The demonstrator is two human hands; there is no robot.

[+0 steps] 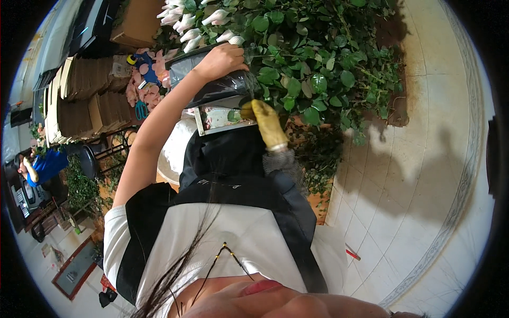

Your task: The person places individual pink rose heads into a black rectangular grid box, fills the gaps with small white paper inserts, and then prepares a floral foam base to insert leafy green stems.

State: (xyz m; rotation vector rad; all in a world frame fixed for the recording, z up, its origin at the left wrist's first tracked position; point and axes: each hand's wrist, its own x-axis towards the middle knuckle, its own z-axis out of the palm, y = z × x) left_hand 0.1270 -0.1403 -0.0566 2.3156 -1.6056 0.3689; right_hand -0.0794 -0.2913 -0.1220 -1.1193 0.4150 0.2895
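Note:
My bare left hand (221, 61) reaches up and grips the upper part of a dark grey plastic sheet (201, 87) on the bench, fingers curled. My right hand (265, 119), in a yellow glove with a grey sleeve, is closed beside a narrow light tray (217, 117) with a floral lining and a green leaf at its right end; what its fingers hold is hidden. Leafy green stems (318, 63) fill the space to the right. White-wrapped flower heads (217, 16) lie above my left hand.
Stacks of cardboard (90, 79), teal scissors (141, 110) and pink petals lie left. Behind them are a black chair (90, 161) and another person in blue (45, 167). A white container (172, 153) is beside my apron. Tiled floor (413, 175) runs along the right.

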